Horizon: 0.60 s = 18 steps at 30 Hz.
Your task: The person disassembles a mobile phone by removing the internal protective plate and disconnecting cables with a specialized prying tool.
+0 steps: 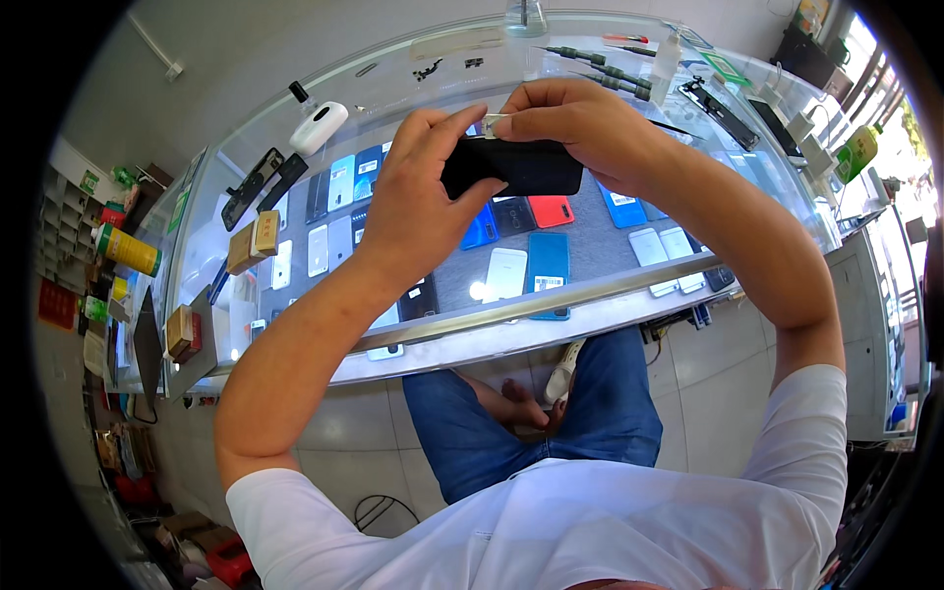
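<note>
Above the glass counter I hold a black smartphone [531, 169], its dark face toward me. My left hand [418, 187] is closed around the phone's left end, with the thumb along the lower edge and the fingers behind and above. At the upper edge my right hand [580, 123] pinches a small clear piece [489, 124] between thumb and forefinger, close to the left fingertips. Whether that piece is joined to the phone I cannot tell. The phone's far side is hidden.
Under the glass counter top [433, 344] lie several phones, among them a red phone [551, 210]. On the counter stand a white rounded device [319, 128], phone frames [258, 187], small boxes [253, 243], screwdrivers [600, 71], a clear bottle [667, 61] and a phone part [720, 113].
</note>
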{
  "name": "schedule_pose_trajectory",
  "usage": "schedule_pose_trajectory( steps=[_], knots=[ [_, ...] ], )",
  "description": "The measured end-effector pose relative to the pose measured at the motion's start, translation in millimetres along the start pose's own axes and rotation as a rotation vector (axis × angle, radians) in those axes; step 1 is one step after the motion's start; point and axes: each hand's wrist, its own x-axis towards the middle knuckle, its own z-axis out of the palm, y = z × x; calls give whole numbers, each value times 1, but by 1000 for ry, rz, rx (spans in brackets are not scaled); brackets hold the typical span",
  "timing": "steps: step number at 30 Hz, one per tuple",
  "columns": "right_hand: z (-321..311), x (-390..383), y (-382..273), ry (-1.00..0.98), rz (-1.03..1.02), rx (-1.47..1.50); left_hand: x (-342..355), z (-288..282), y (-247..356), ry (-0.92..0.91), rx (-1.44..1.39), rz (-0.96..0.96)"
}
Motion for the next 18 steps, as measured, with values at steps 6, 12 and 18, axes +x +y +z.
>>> schedule_pose_trajectory(
  steps=[6, 12, 18],
  knots=[
    [-17, 3, -6, 175, -247, -212, 3, 0, 5, -64, 48, -66],
    [-100, -45, -104, 50, 55, -860, -1, 1, 0, -61, 98, 18],
    [-173, -68, -52, 36, 234, -1150, 2, 2, -4, -90, 102, 76]
  ],
)
